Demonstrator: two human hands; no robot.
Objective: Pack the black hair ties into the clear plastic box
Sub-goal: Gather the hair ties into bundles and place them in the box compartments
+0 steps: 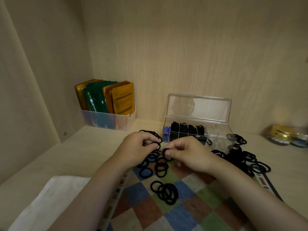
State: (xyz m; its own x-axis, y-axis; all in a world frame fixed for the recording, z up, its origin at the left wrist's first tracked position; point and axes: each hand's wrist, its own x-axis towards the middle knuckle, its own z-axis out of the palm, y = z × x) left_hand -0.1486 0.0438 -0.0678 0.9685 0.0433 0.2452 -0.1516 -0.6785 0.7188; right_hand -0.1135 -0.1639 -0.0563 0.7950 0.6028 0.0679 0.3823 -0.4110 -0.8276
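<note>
A clear plastic box [221, 135] with its lid up stands at the back of the shelf. Its left compartments hold black hair ties and some blue ones. Loose black hair ties [165, 192] lie in clumps on the checkered cloth, and a larger heap [243, 159] lies right of the box. My left hand [138, 147] pinches a black tie [156, 145] just left of the box's front corner. A small bunch of black ties [166, 153] is pinched between thumb and fingers of my right hand [188, 154].
A translucent bin [108, 120] of orange and green sachets stands in the back left corner. Small jars with gold lids [286, 135] sit at the far right. A white towel [55, 197] lies at the front left, beside the checkered cloth [183, 219].
</note>
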